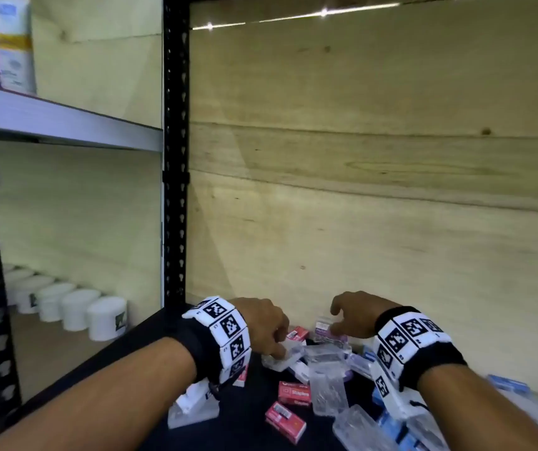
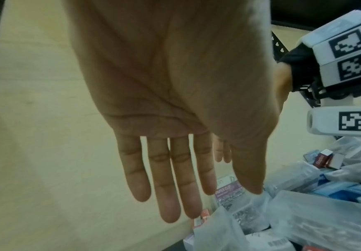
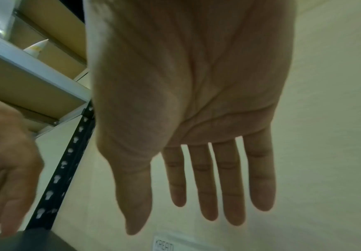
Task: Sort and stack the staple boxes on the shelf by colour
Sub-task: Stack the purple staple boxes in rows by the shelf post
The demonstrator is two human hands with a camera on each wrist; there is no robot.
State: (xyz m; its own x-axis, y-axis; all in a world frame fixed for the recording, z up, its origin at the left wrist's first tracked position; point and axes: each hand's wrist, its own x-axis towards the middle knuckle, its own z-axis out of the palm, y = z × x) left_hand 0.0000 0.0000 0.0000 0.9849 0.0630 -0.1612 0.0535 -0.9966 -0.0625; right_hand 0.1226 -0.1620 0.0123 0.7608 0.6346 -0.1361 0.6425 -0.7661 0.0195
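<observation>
Left hand point(image 1: 266, 323): hovers over the near-left edge of the pile, fingers point(image 2: 164, 178) straight and slightly spread, holding nothing.
Right hand point(image 1: 355, 315): hovers over the far side of the pile, fingers point(image 3: 229, 183) straight and apart, thumb out, holding nothing.
Pile point(image 1: 323, 379): unsorted on the black shelf point(image 1: 254, 431), against the plywood back wall point(image 1: 375, 157).
Red boxes point(image 1: 294, 392): scattered at the pile's near-left, one more point(image 1: 297, 333) at its far edge between the hands.
Blue boxes point(image 1: 391, 428): on the pile's right side.
Clear cases point(image 1: 327, 390): mixed through the pile's middle.
Purple clip box point(image 2: 226, 191): at the pile's far edge, under the right hand.
White tubs point(image 1: 106, 317): in a row on a lower shelf, left of the pile beyond the black upright point(image 1: 175, 157).
</observation>
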